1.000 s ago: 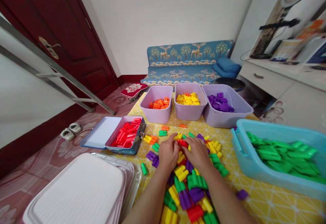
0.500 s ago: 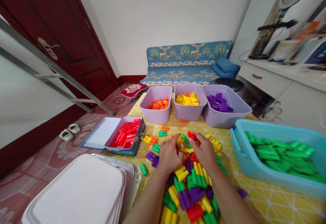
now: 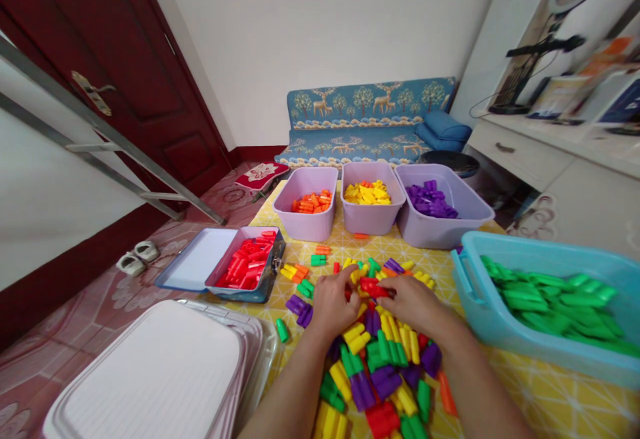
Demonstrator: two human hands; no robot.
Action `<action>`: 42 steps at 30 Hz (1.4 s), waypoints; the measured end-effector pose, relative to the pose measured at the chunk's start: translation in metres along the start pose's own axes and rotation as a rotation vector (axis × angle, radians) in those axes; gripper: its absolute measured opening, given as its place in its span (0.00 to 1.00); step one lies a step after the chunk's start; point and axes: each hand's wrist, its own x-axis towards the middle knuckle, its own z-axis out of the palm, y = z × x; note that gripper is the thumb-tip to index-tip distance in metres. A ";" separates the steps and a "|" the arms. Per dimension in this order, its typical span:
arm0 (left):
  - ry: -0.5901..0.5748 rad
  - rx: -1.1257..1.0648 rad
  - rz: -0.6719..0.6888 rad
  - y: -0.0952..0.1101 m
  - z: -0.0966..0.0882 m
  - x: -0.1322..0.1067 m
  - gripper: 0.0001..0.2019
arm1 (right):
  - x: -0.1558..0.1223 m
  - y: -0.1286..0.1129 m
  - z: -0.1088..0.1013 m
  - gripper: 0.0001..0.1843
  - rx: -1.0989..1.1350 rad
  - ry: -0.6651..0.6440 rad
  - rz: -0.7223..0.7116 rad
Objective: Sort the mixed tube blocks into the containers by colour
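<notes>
A: Start at the left. What's there?

B: A pair of shoes (image 3: pixel 139 257) on the floor, then a stack of white lids (image 3: pixel 155 366). Past those sits a tin (image 3: pixel 267 286) with its lid folded back, holding red pieces (image 3: pixel 247 264).

A: And next to it?

B: A lone green piece (image 3: pixel 283 330) lies apart from the heap. Farther back is the first lilac tub (image 3: pixel 306 228), with orange pieces (image 3: pixel 313 202) inside.

A: The left hand?

B: The left hand (image 3: pixel 336 302) is at the upper left of the mixed heap (image 3: pixel 375 359), fingers bent, thumb and forefinger somewhat parted. Something red shows by the fingers; I cannot tell whether it's gripped.

A: Continuing right?

B: The middle lilac tub (image 3: pixel 367 220) stands behind the heap, mostly yellow pieces (image 3: pixel 367 194) with a little orange at the back. In front of it, between the two hands, is a red piece (image 3: pixel 373 287).

A: Who has that one?

B: The right hand (image 3: pixel 413 302). Its thumb and fingers are pinched together on the near end, just above the heap.

A: Beyond that?

B: The third lilac tub (image 3: pixel 440 234) with purple pieces (image 3: pixel 431 200), then a blue tub (image 3: pixel 500 332) of green pieces (image 3: pixel 550 299), on the same yellow tablecloth (image 3: pixel 565 399).
</notes>
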 end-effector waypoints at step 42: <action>0.104 -0.414 -0.032 -0.011 0.011 0.005 0.15 | 0.020 -0.011 0.033 0.12 0.246 0.248 0.019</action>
